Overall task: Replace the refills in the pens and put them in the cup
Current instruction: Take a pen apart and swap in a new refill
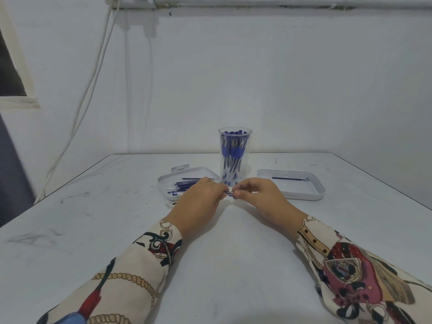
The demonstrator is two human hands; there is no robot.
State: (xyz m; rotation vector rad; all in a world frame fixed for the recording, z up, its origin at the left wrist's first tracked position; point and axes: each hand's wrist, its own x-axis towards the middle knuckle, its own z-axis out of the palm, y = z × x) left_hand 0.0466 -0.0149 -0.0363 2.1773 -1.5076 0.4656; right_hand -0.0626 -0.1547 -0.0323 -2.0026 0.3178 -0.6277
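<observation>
Near the table's middle, just before the cup (234,155), a pen (230,193) is pinched between both hands — left hand (201,197) and right hand (257,195) curled round its ends. Twist gently, keeping it level — small parts could drop. Refills lie in the left tray (163,183); one in the right tray (315,195).
</observation>
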